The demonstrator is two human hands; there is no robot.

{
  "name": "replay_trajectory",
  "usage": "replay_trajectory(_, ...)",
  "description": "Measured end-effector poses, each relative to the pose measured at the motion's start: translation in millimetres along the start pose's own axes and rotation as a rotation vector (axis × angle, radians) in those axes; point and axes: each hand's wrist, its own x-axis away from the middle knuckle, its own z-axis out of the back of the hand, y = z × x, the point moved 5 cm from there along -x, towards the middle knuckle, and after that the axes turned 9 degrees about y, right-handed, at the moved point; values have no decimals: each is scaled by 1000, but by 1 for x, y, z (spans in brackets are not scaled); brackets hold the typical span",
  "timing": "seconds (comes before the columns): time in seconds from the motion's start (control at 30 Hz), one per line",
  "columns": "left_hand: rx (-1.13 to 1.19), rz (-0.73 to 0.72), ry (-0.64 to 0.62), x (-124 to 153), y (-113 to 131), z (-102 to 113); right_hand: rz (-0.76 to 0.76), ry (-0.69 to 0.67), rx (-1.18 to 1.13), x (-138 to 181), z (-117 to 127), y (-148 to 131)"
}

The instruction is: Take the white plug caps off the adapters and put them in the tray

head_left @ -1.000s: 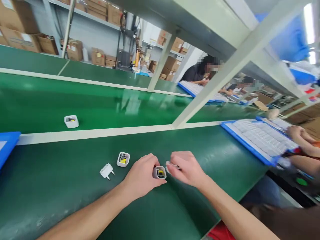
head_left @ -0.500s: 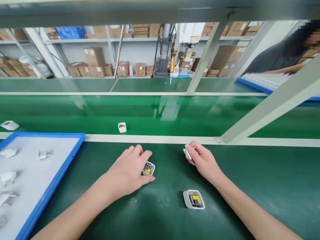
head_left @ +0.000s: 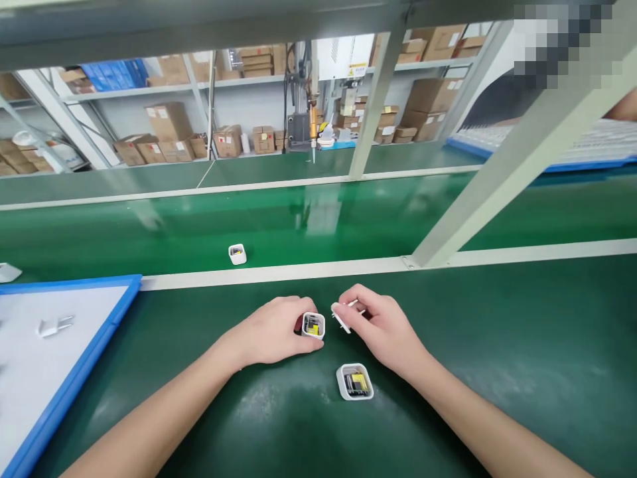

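My left hand (head_left: 271,332) grips a small white charger housing (head_left: 313,326), its open face turned toward me with yellow and black parts inside. My right hand (head_left: 381,328) pinches a white plug cover with two metal pins (head_left: 343,317) a few centimetres to the right of that housing. A second open housing (head_left: 355,382) lies on the green mat below and between both hands. Farther off, a third housing (head_left: 237,253) sits on the glossy green conveyor belt (head_left: 149,232).
A blue-rimmed tray (head_left: 79,372) with a white plug cover (head_left: 54,325) lies at the left. A slanted metal frame post (head_left: 497,179) crosses the right side. Shelves of cardboard boxes (head_left: 169,123) stand behind the belt. Another person's work tray (head_left: 587,143) is at the far right.
My hands have come closer together: the right hand moved left with the plug cover toward the housing in my left hand. The view shifted slightly.
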Motion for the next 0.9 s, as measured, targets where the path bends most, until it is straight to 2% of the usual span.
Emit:
replay_trajectory(0.13,-152,84,75,-15,8,-8,73,-18,64,4,0,-5)
replay_trajectory(0.33,-220,81,25,-18,15,-12,76,-115,150,0,0,0)
replay_trajectory(0.53,-192,54,55,-22,11,-16,-56,-153,25,2,-4,11)
replay_trajectory(0.7,-91,76,6,-22,7,-13,-94,-175,-17,3,-6,13)
replay_trajectory(0.8,-17,13,-33,-21,6,-11,-57,-171,5,3,-5,8)
replay_trajectory(0.9,-32,38,6,-22,3,-13,77,-129,145,3,-3,-3)
